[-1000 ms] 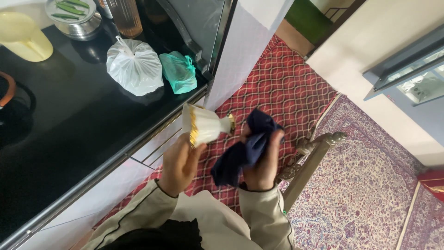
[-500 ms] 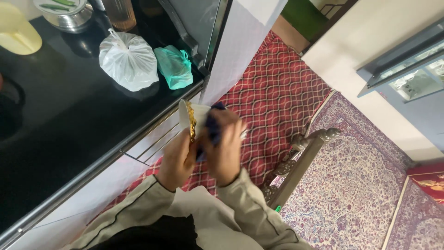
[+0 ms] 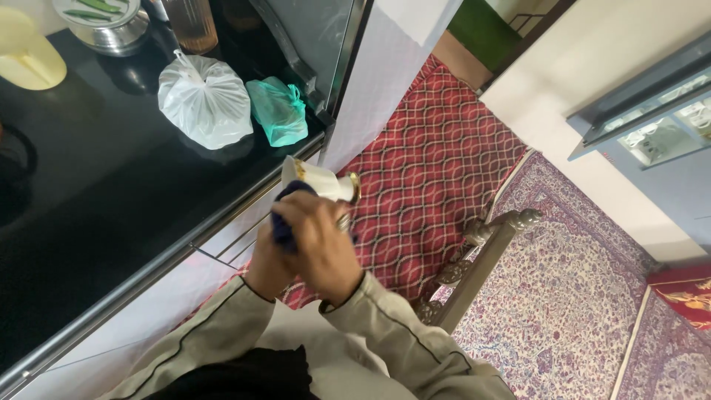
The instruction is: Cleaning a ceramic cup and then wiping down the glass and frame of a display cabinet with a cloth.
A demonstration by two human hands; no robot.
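A white cup with gold trim (image 3: 324, 180) lies on its side in front of me, just off the edge of the black counter (image 3: 96, 185). My left hand (image 3: 264, 268) holds it from below and is mostly hidden under the other hand. My right hand (image 3: 320, 241) lies over the cup's mouth and presses a dark blue cloth (image 3: 285, 220) against it. Only a small fold of the cloth shows. The cup's gold-rimmed foot points right.
On the counter sit a tied white bag (image 3: 205, 101), a green bag (image 3: 278, 111), a steel pot with green vegetables (image 3: 100, 21), a brown tumbler (image 3: 191, 22) and a yellow container (image 3: 26, 55). A carved wooden chair (image 3: 474, 259) stands on patterned rugs (image 3: 578, 296) at right.
My right hand swung the blue cloth from the cup's foot side leftward onto its mouth. The cup tipped a little and stayed in my left hand.
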